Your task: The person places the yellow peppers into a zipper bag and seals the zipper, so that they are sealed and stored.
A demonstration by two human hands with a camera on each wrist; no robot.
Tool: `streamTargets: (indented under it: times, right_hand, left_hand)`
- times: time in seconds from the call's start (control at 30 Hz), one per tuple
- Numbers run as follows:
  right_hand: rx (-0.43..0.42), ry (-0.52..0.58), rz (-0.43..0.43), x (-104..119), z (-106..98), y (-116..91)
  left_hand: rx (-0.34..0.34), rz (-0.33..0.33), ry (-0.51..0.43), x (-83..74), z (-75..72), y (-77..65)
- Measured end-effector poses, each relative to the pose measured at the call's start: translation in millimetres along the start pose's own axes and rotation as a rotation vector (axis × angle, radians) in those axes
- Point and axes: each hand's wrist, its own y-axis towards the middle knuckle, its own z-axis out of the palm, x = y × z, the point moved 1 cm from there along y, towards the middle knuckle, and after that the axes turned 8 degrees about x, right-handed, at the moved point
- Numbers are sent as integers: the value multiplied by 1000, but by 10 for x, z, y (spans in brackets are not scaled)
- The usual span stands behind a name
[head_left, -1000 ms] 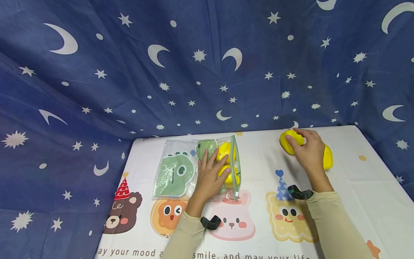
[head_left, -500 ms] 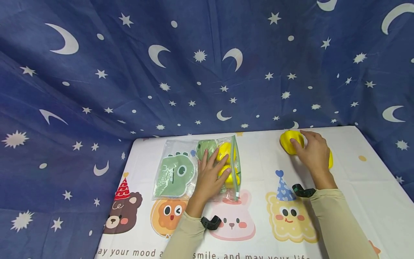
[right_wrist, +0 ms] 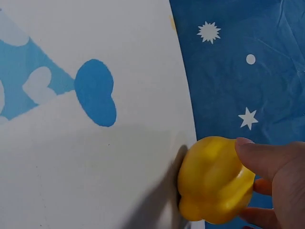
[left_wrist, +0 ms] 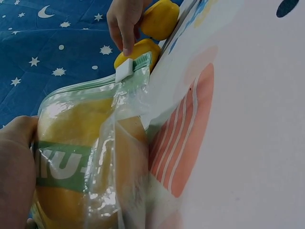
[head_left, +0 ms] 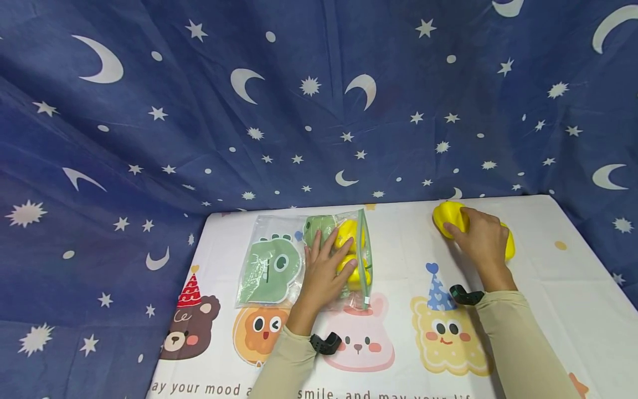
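Note:
A clear zip bag (head_left: 273, 271) with a green dinosaur print lies on the table, its green zip edge (head_left: 365, 260) to the right. Inside show yellow bell peppers (head_left: 355, 272). My left hand (head_left: 323, 277) rests on the bag with its fingers spread; the left wrist view shows the white zip slider (left_wrist: 125, 70) at one corner. At the back right, my right hand (head_left: 482, 239) pinches a yellow bell pepper (head_left: 448, 217) between thumb and fingers. Its thumb (right_wrist: 259, 155) lies against the pepper in the right wrist view. Another yellow bell pepper (head_left: 509, 244) is partly hidden behind that hand.
A white cloth (head_left: 399, 266) printed with cartoon animals and lettering covers the table. Behind and at the left hangs a blue curtain (head_left: 299, 111) with moons and stars, meeting the table's back edge near the loose peppers.
My right hand drew slightly right and off the left loose pepper, then came back with thumb and fingers on it. My left hand has stayed on the bag.

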Motion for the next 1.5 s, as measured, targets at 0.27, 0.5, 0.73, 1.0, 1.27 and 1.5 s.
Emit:
streamTargets:
  times: [0.27, 0.5, 0.73, 1.0, 1.27, 1.5]
  right_hand:
    - [-5, 23, 31, -14, 37, 6]
    - [-19, 19, 29, -27, 71, 20]
    - [-15, 18, 4, -12, 75, 9]
    - [-37, 66, -55, 27, 42, -5]
    - [-13, 202, -116, 80, 4, -64]
    - [77, 333, -118, 145, 9, -93]
  left_hand:
    - [9, -7, 7, -9, 4, 2]
    - [4, -6, 9, -6, 10, 2]
    - [5, -6, 13, 7, 25, 3]
    - [-5, 3, 17, 5, 23, 0]
    - [7, -5, 12, 8, 20, 3]
    - [3, -1, 18, 10, 19, 9]
